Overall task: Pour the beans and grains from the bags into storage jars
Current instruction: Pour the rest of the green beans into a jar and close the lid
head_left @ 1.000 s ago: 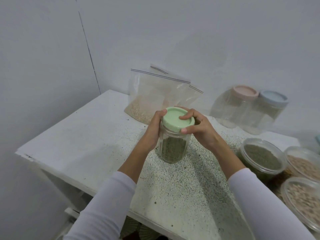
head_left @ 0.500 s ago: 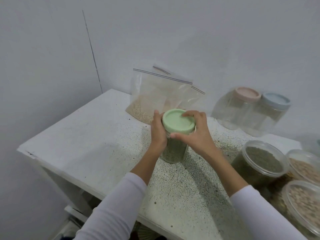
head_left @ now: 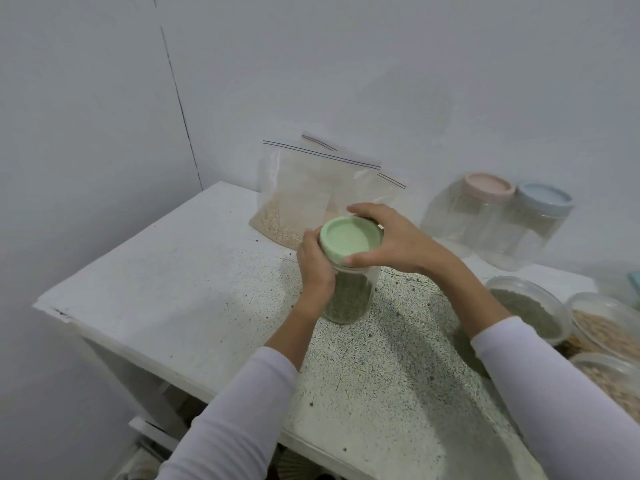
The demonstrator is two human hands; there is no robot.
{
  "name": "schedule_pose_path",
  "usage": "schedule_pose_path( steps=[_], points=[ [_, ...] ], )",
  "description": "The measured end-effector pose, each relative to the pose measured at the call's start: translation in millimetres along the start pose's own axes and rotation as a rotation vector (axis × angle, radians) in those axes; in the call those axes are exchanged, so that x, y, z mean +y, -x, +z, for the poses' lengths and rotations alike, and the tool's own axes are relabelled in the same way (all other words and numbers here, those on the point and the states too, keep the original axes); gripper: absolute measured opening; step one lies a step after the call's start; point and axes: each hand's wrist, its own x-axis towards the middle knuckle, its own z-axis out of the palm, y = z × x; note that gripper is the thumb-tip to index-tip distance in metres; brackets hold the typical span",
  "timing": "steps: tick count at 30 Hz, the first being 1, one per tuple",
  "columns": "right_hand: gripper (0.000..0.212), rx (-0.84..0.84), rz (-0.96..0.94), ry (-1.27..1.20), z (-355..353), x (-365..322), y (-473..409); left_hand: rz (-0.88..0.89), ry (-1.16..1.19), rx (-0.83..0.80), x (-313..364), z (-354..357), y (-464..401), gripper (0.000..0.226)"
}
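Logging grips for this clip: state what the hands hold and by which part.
The left hand grips the glass jar by its side; the right hand grips its green lid by the rim.

Your white worktop (head_left: 166,289) has dark speckles. On it you see a green-lidded jar (head_left: 349,271) in the middle, zip bags (head_left: 311,199) at the back, two clear jars (head_left: 491,223), and open tubs (head_left: 533,306) at the right.
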Motion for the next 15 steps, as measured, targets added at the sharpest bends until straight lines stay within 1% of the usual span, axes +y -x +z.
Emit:
schedule_pose_path(
  steps=[2,4,6,7,9,10,12,14,15],
  points=[
    [0.086,0.099,0.012,0.092,6,1,-2,0.002,-0.015,0.017,-1,0,-1,0.044],
    [0.090,0.113,0.015,0.209,4,1,-3,0.009,-0.042,-0.002,-3,-1,-3,0.042],
    [0.097,0.023,-0.014,0.290,-2,-1,-7,0.000,-0.051,-0.013,-2,-2,-4,0.041],
    [0.098,-0.038,-0.046,0.283,-4,-1,-9,0.002,-0.053,-0.010,-2,-2,-4,0.040],
    [0.092,-0.135,-0.120,0.214,-2,0,-10,0.005,-0.062,-0.001,-2,-2,-4,0.035],
    [0.088,-0.137,-0.138,0.178,2,1,-9,0.001,-0.081,0.002,-2,-2,-3,0.031],
    [0.084,-0.054,-0.133,0.123,12,3,-6,0.004,-0.107,0.007,-1,-1,-2,0.033],
    [0.084,0.075,-0.148,0.115,22,4,-5,0.089,-0.217,0.008,-3,-1,-1,0.039],
    [0.083,0.125,-0.153,0.116,26,4,-5,0.147,-0.298,0.005,-3,-3,1,0.034]
  ],
)
